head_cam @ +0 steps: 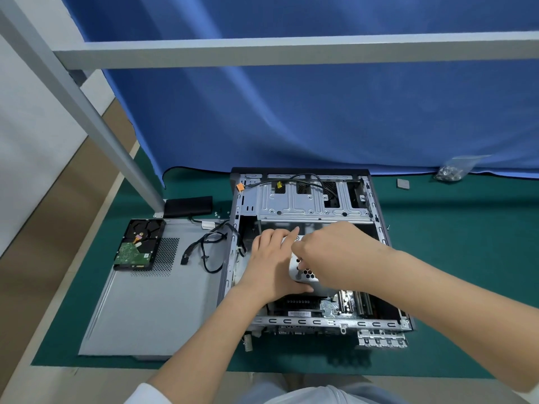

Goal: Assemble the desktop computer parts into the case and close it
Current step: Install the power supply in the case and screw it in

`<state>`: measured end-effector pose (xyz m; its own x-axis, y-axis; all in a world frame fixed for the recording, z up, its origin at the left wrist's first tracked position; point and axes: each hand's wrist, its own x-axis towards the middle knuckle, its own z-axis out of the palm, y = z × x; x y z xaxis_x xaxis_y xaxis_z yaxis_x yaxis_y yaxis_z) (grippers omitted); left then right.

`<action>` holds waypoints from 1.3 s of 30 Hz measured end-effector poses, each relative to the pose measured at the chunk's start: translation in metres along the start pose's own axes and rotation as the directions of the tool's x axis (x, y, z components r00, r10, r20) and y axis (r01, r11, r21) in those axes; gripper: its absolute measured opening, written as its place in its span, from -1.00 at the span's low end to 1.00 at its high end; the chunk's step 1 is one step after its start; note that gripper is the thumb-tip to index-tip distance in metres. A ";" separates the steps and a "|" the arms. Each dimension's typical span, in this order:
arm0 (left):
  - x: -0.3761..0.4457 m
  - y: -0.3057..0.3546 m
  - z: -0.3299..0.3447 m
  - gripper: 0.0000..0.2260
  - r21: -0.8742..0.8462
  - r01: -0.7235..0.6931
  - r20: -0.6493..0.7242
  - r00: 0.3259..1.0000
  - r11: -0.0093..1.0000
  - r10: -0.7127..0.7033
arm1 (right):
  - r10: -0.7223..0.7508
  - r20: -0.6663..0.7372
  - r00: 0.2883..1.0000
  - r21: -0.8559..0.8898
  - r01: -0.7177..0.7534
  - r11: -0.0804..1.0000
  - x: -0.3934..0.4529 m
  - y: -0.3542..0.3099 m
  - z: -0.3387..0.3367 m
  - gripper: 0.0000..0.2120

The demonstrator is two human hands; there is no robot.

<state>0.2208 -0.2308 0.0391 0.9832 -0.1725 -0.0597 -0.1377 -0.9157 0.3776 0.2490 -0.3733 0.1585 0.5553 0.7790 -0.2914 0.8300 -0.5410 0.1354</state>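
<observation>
Head view: an open computer case (306, 199) is seen lying on its side on a green mat (452, 258), toward the mat's far edge. Both hands are reached into the case. The left hand (272, 258) is laid with fairly straight fingers against the left side of a silver power supply (306, 275) inside the case. The right hand (329, 252) is curled over the top of that unit; whether anything is pinched by it cannot be told. A motherboard (335, 307) is visible along the case's near wall.

The detached side panel (140, 310) is laid flat toward the mat's left edge, with 1 hard drive (137, 244) resting on its far left corner and black cables (210, 246) trailing across it. A bag of screws (450, 170) is seen near the mat's far right corner.
</observation>
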 end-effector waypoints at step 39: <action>-0.002 0.004 -0.004 0.06 -0.007 -0.002 0.017 1.000 1.000 0.002 | -0.028 -0.002 1.000 -0.056 0.028 0.998 -0.003 0.005 0.007 -0.92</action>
<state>0.2190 -0.2326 0.0444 0.9807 -0.1804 -0.0748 -0.1386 -0.9128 0.3842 0.2511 -0.3802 0.1537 0.5315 0.7948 -0.2929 0.8470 -0.5003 0.1795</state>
